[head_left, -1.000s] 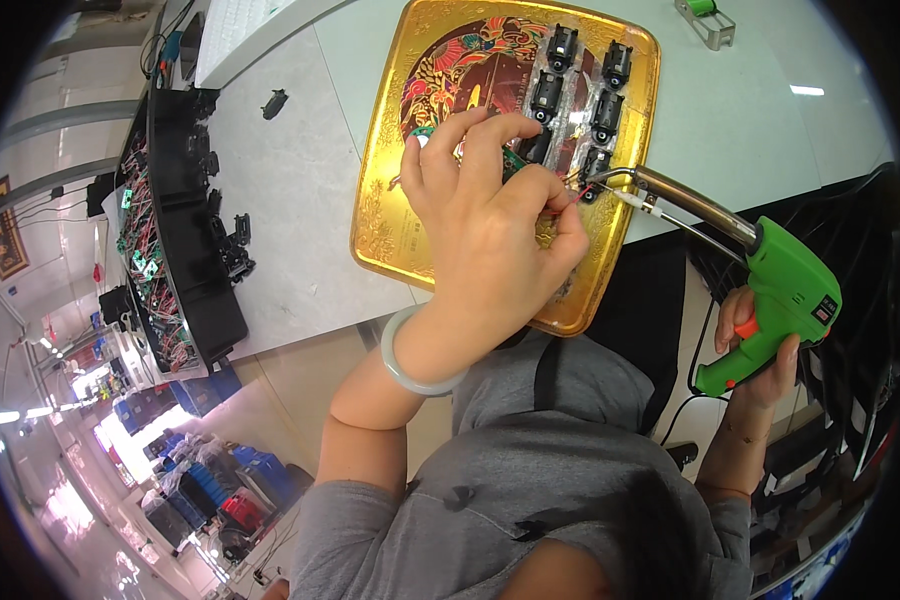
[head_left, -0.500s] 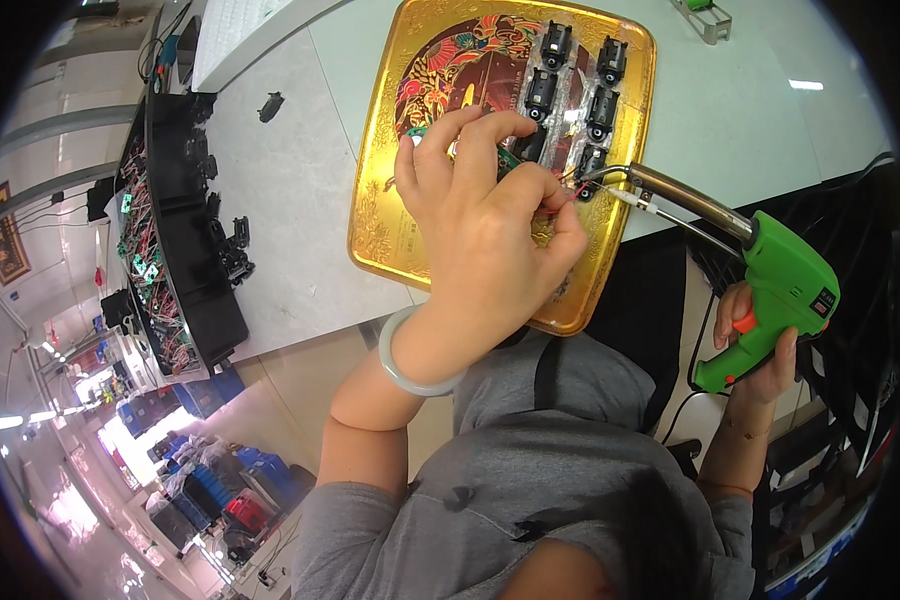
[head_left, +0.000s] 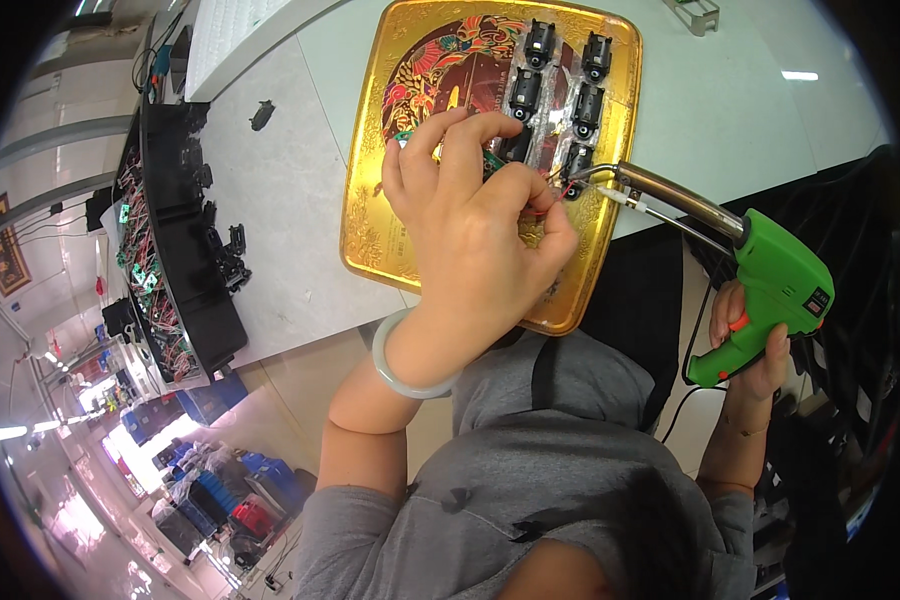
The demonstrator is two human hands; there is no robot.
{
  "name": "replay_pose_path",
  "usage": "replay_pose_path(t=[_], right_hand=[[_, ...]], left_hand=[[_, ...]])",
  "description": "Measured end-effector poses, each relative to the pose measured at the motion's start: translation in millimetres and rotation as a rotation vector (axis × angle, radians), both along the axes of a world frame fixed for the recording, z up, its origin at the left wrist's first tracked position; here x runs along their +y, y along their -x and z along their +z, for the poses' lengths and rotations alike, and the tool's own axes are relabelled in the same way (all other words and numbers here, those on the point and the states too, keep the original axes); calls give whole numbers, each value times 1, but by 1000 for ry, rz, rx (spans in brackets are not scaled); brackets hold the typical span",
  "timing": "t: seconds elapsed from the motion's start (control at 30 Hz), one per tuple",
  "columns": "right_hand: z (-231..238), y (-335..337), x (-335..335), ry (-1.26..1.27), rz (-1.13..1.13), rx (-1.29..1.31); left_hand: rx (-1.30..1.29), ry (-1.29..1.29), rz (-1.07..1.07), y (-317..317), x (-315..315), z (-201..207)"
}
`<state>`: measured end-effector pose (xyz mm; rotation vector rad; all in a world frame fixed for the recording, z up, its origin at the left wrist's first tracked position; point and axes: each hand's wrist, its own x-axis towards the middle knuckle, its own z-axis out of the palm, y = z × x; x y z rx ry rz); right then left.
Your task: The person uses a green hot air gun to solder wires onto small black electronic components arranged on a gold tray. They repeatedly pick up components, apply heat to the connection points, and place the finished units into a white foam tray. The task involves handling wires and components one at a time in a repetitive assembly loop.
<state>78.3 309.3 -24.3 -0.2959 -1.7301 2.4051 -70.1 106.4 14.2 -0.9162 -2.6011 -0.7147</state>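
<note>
My left hand (head_left: 475, 220) is over a gold tray (head_left: 380, 250), its thumb and forefinger pinched on thin red wires (head_left: 569, 187). Beneath its other fingers, parts of a green circuit board (head_left: 493, 162) show; the rest is hidden. My right hand (head_left: 760, 350) grips the handle of a green soldering gun (head_left: 785, 275), with a finger by its orange trigger. Its bent tip (head_left: 600, 172) and thin feed tube (head_left: 610, 194) meet near the wires, close to the nearest black plastic part (head_left: 576, 160). Whether the tip touches is too small to tell.
Several black plastic parts (head_left: 588, 108) stand in two rows on the tray. On the left, a black bin (head_left: 185, 250) holds wired circuit boards, with loose black parts (head_left: 232, 262) beside it. A metal bracket (head_left: 698, 15) lies at the far right of the table.
The whole view has shifted slightly, so the tray and both hands appear a little further left. Both hands keep their grips, and the soldering tip stays near the wires.
</note>
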Motion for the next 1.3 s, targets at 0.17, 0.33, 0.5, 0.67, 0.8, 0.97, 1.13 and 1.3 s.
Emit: replay_pose_path(t=[0.17, 0.33, 0.5, 0.67, 0.8, 0.97, 1.13, 1.3], right_hand=[[0, 1, -1, -38, 62, 40], [0, 1, -3, -28, 57, 36], [0, 0, -8, -31, -27, 24], [-1, -4, -7, -65, -37, 0], [-1, -5, -9, -103, -71, -14], [-5, -10, -1, -141, 9, -8], [-5, -12, -1, -39, -28, 10], [-4, -11, 0, 50, -21, 21]], left_hand=[[1, -5, 6, 0, 0, -1], [-8, 2, -1, 0, 1, 0], [-13, 8, 3, 0, 1, 0], [-16, -8, -1, 0, 1, 0], [-18, 2, 2, -1, 2, -1], [-24, 7, 3, -2, 2, -1], [-31, 24, 7, -1, 0, 0], [-29, -29, 0, 2, 0, -2]])
